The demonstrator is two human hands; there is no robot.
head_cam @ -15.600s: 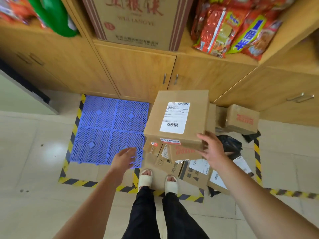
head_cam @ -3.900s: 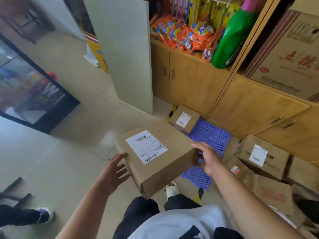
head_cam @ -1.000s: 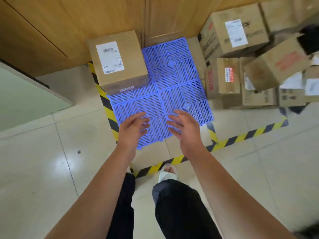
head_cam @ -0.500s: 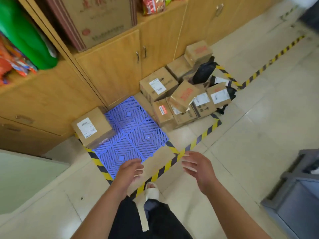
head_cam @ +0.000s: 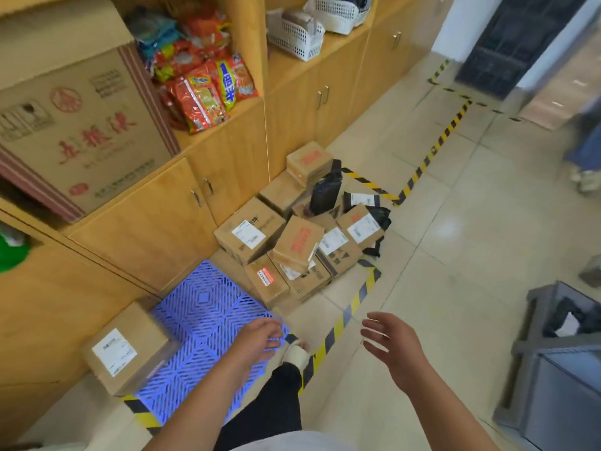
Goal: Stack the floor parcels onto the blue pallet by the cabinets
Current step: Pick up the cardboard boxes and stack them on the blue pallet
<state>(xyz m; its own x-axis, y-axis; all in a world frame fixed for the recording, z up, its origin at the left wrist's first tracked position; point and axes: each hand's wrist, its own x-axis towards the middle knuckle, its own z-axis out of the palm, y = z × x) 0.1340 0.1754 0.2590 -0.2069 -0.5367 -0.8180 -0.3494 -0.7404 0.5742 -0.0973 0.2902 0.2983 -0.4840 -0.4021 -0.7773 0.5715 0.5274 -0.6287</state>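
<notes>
Head view, looking down at a tiled floor beside wooden cabinets. Lower left of the frame: the blue pallet carries one labelled cardboard parcel at its left edge, close to the cabinets. Centre: the pile of floor parcels, brown cartons tilted against one another just right of the pallet, with black mailing bags among them and yellow-and-black hazard tape around them. Lower centre: the left hand hovers over the pallet's near edge, its grip apart, fingers loosely bent and holding nothing. The right hand is raised over the floor, grip likewise apart, fingers spread. Upper left: a large printed carton and snack packets on the shelf.
</notes>
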